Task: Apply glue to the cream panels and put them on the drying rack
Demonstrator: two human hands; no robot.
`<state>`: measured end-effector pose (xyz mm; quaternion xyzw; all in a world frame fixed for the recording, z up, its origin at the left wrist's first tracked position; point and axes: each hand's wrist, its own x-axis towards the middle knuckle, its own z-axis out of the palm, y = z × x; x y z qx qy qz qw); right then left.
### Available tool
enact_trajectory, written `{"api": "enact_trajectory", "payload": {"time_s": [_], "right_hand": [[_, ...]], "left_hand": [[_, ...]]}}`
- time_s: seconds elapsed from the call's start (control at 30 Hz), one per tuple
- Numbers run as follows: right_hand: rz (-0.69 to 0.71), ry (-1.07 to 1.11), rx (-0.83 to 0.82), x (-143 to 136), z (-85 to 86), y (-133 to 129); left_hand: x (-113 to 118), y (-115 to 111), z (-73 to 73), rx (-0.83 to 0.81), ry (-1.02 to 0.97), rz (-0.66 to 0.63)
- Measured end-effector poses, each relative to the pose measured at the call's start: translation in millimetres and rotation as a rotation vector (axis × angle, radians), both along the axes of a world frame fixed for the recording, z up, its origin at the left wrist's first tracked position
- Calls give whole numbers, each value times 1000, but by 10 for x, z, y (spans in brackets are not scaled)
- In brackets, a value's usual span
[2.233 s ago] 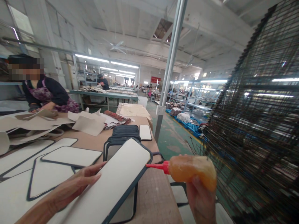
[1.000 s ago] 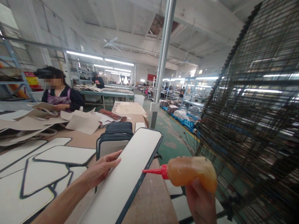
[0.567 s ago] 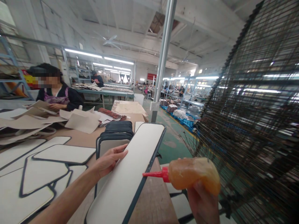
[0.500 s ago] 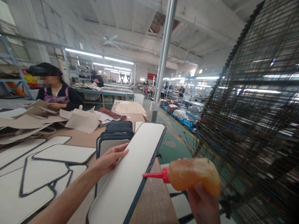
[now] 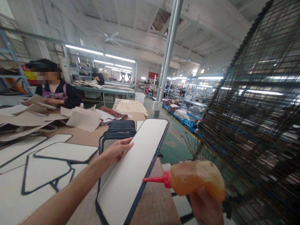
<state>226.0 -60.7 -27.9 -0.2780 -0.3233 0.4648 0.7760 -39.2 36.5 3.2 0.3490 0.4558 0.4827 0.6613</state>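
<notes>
My left hand (image 5: 120, 150) grips the left edge of a long white panel (image 5: 138, 162) with rounded corners and a dark border, thumb on its face. The panel is tilted, its far end raised. In my right hand (image 5: 206, 203) lies a squeeze bottle (image 5: 197, 179) of amber liquid, held on its side. Its red nozzle (image 5: 156, 179) points left, with the tip at the panel's dark right edge. Behind my left hand stands a stack of dark-edged panels (image 5: 119, 129). Several similar white panels (image 5: 65, 152) lie overlapping on the table to the left.
Beige sheets (image 5: 82, 118) are heaped on the table (image 5: 157, 200) at the far left, before a seated co-worker (image 5: 58, 93). A metal post (image 5: 166, 62) rises beyond the table. A tall wire rack (image 5: 255, 103) stands close on the right.
The nozzle tip has moved a little down along the panel's right edge, toward me. The panel and my left hand have shifted slightly in view; both grips are unchanged.
</notes>
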Motion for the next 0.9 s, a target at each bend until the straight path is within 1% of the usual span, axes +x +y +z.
{"api": "enact_trajectory", "payload": {"time_s": [0.1,0.27,0.37,0.47,0.53,0.63,0.7,0.73,0.8,0.83,0.9], "right_hand": [[-3,-32,-31,-24,17,-40],[-40,-168,-66,-10,-55,-73],[-74,-139,-81,-14,-102,-92],[-56,-140,-78,1,-160,-92],[-64,-156,-97,32,-236,-81],[-99,-148,-126,85,-413,-89],[-69,-146,-119,98,-519,-141],[-47,-150,-118,96,-546,-180],[-8,-166,-133,82,-512,-254],[11,-178,-141,76,-445,-272],[12,-185,-121,77,-223,-233]], "left_hand": [[-2,59,18,-4,3,9],[-20,184,14,21,6,12],[-18,255,15,34,9,15],[-7,316,29,44,4,-10],[1,352,42,48,5,-16],[15,402,59,46,14,-12],[29,433,70,46,20,-3],[41,447,75,47,21,3],[76,475,87,57,19,12],[102,487,92,64,18,11],[174,507,93,81,15,-5]]}}
